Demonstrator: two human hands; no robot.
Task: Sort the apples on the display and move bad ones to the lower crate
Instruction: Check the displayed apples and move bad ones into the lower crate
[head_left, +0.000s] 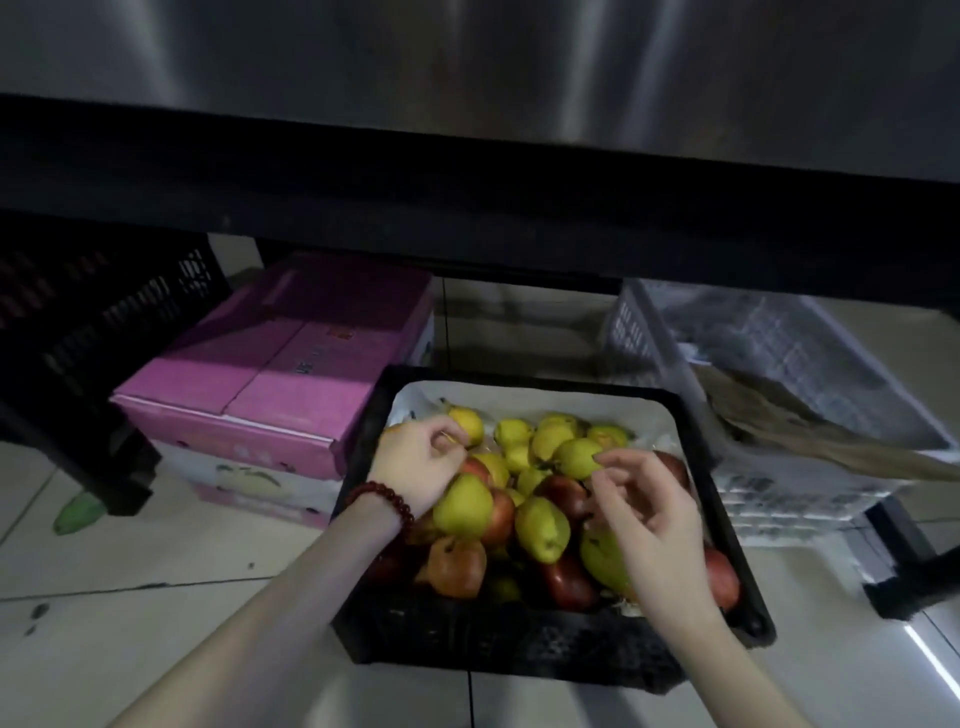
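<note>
Head view, two hands, left (421, 457), right (647, 506), over one crate (519, 644)

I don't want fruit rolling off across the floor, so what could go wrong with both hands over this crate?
The fruit is heaped above the rim of the black crate, so a nudge from the left hand or right hand might roll pieces onto the tiles. Bruised pieces piled together may also get squashed further.
</note>
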